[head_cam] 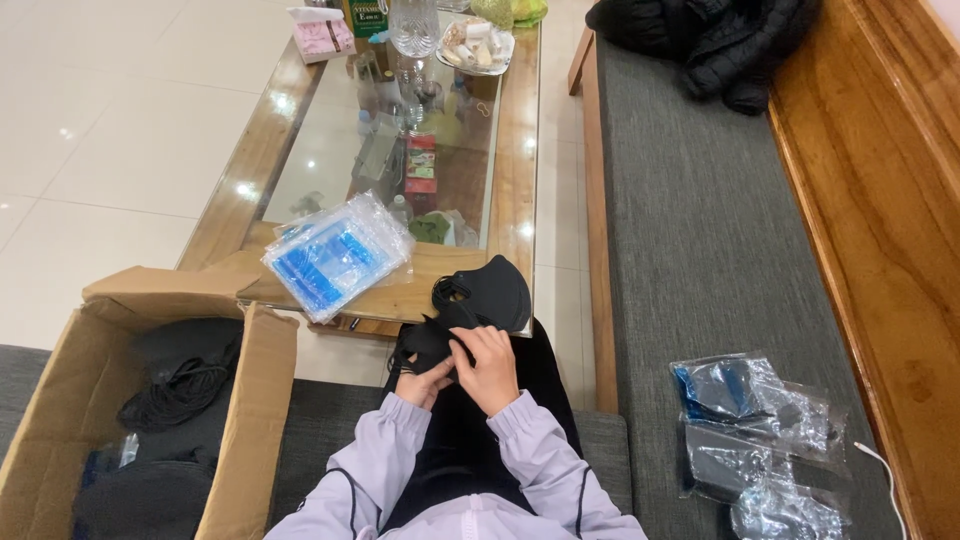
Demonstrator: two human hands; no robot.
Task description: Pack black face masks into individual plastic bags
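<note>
Bare grey bench cushion (700, 230) lies open rightward; the cardboard box (250, 400) and glass table (515, 180) hem in left and front.

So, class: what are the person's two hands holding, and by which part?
Both the left hand and the right hand grip a black fabric face mask at its lower edge, over the lap.

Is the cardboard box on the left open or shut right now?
Open. The cardboard box has its flaps standing up and folded outward, and dark items, including a coiled black cord, show inside.
</note>
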